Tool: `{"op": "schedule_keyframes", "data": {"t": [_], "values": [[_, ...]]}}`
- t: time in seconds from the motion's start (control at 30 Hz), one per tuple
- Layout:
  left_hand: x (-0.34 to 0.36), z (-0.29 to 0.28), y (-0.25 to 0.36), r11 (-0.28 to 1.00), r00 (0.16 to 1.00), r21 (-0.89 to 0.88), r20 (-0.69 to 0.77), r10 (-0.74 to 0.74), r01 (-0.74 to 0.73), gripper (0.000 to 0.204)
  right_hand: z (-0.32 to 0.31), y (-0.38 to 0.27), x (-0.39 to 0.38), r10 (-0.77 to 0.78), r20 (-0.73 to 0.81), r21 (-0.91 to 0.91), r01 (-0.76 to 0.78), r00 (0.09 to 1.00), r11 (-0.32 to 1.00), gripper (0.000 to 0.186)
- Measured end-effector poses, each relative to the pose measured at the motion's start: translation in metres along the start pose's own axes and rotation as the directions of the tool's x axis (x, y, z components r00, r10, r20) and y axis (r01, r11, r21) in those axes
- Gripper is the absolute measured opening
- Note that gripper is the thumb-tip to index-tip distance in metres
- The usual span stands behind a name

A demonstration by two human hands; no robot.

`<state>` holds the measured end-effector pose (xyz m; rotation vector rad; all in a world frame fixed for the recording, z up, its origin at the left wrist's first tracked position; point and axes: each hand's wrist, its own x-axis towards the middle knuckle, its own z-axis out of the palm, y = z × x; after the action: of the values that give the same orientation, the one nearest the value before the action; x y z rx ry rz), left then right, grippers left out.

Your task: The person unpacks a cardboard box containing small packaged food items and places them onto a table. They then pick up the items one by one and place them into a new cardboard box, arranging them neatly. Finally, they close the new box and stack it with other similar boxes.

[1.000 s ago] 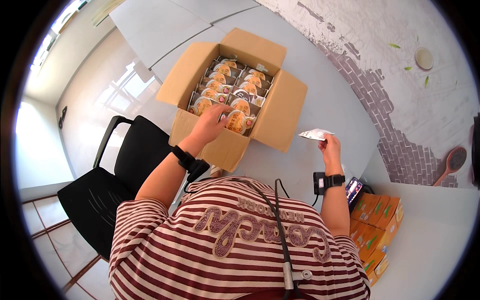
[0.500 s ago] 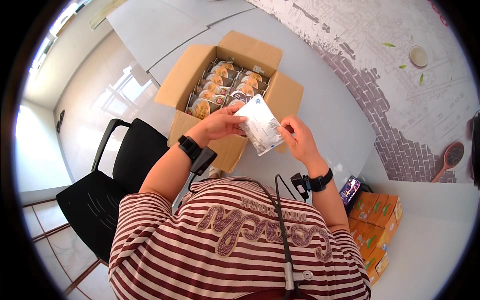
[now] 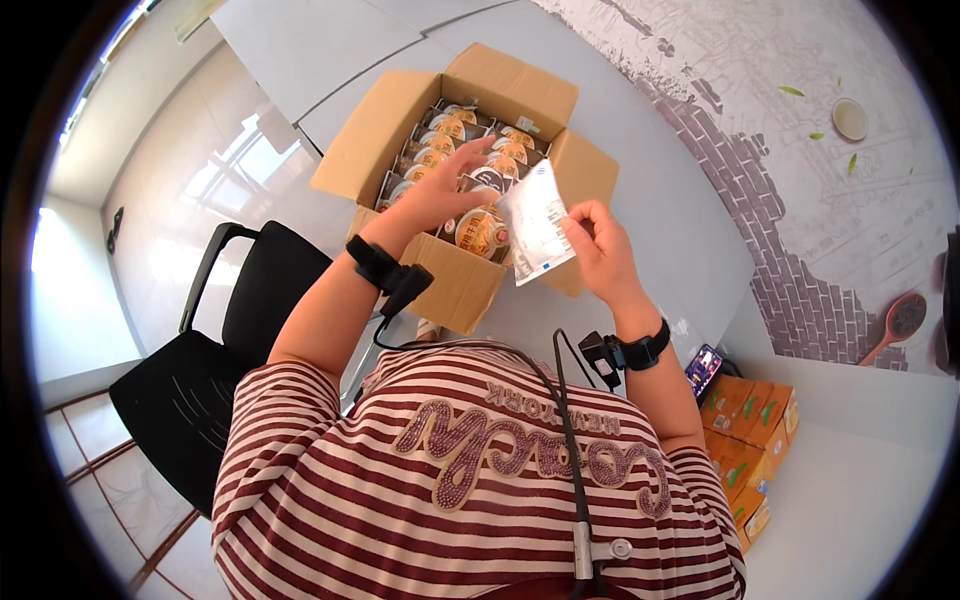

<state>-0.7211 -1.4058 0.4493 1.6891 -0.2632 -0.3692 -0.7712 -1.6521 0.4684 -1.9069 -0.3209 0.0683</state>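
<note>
A flat, white, rectangular packet (image 3: 535, 225) with a shiny surface is tilting above the near right side of an open brown cardboard carton (image 3: 455, 285). Faint grey print is marking its face, and a small blue spot is showing by its near edge. The right hand (image 3: 603, 255) is holding it, the grip pinching its right edge between thumb and fingers. The left hand (image 3: 448, 192) is hovering over the carton with its grip spread; I cannot tell whether its thumb is meeting the packet.

Below, round cups (image 3: 481, 233) with orange-and-white lids are standing in two rows, and the carton's flaps are lying outward.

The carton is resting on a smooth, pale grey bench (image 3: 680, 230), with dark seams (image 3: 360, 82) crossing its far left part. At the right, a whitish panel with a grey brick pattern (image 3: 735, 200) is bordering the bench, a round pale bowl (image 3: 849, 119) and a long-handled brown spoon (image 3: 905, 318) showing on it. At the near right, orange cardboard boxes (image 3: 745, 415) are standing beside a lit phone (image 3: 703, 371).

To the left, a black chair (image 3: 275, 290) is standing by the bench, and a glossy pale floor (image 3: 180, 190) is reflecting window light. Nearest, a maroon-and-white striped shirt (image 3: 330, 470) is filling the view, and black straps (image 3: 375, 263) are circling both wrists.
</note>
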Motion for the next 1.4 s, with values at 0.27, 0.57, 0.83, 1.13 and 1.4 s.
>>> {"op": "schedule_keyframes", "data": {"t": [0.27,0.57,0.83,1.13,1.4], "values": [[-0.027,0.056,-0.005,0.589,0.731,0.538,0.075,0.679,-0.603,0.07,0.006,-0.013,0.006,0.326,0.065,0.56,-0.305,0.943,0.771,0.017],[0.009,0.001,-0.085,0.882,0.948,-0.454,-0.208,-0.243,0.127,0.022,0.006,-0.007,0.005,0.304,0.025,0.572,-0.263,0.952,0.777,0.02],[0.016,-0.071,-0.104,0.805,0.909,0.456,-0.022,-0.415,0.379,0.03,-0.008,0.025,-0.019,0.429,-0.055,0.591,-0.317,0.901,0.742,0.016],[0.025,-0.068,-0.115,0.492,0.971,0.847,0.108,0.212,-0.201,0.041,-0.011,0.04,-0.035,0.456,-0.08,0.554,-0.341,0.886,0.759,0.017],[0.008,-0.029,-0.123,0.413,0.987,0.896,0.154,0.051,-0.162,0.049,-0.011,0.098,-0.06,0.595,-0.24,0.569,-0.386,0.767,0.727,0.019]]}}
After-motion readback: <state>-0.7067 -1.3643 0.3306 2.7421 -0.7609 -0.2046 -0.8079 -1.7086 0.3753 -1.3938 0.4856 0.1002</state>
